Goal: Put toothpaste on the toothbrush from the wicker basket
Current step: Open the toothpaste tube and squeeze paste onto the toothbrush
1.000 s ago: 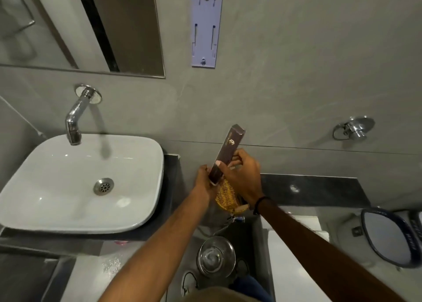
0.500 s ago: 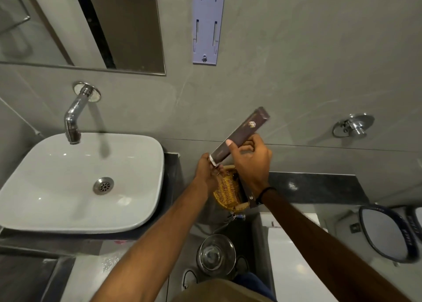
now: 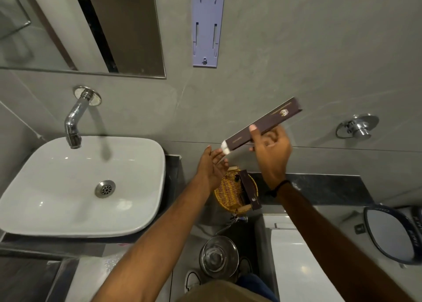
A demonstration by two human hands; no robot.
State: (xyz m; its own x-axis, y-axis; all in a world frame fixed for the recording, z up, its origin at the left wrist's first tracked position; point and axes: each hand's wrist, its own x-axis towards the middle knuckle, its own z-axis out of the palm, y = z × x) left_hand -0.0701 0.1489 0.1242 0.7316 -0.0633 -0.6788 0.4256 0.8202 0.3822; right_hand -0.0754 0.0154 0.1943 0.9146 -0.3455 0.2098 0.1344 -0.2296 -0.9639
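My right hand (image 3: 270,150) grips a long dark brown box (image 3: 262,124), tilted with its far end up to the right. Something white (image 3: 225,147) sticks out of the box's lower left end. My left hand (image 3: 212,167) is held palm up with fingers apart, its fingertips touching that white end. Below both hands the round wicker basket (image 3: 225,193) sits on the dark counter, with another dark brown box (image 3: 250,192) lying in it. No bare toothbrush or toothpaste tube shows.
A white basin (image 3: 75,187) with a chrome tap (image 3: 75,121) is on the left. A dark stone ledge (image 3: 319,187) runs right of the basket. A lidded steel bin (image 3: 218,256), a white toilet tank (image 3: 296,256) and a blue bucket (image 3: 392,231) lie below. A wall valve (image 3: 357,127) is at right.
My right hand has lifted the box up and to the right, tilting it flatter. The left hand has opened under its lower end, where white contents now stick out. The basket is uncovered.
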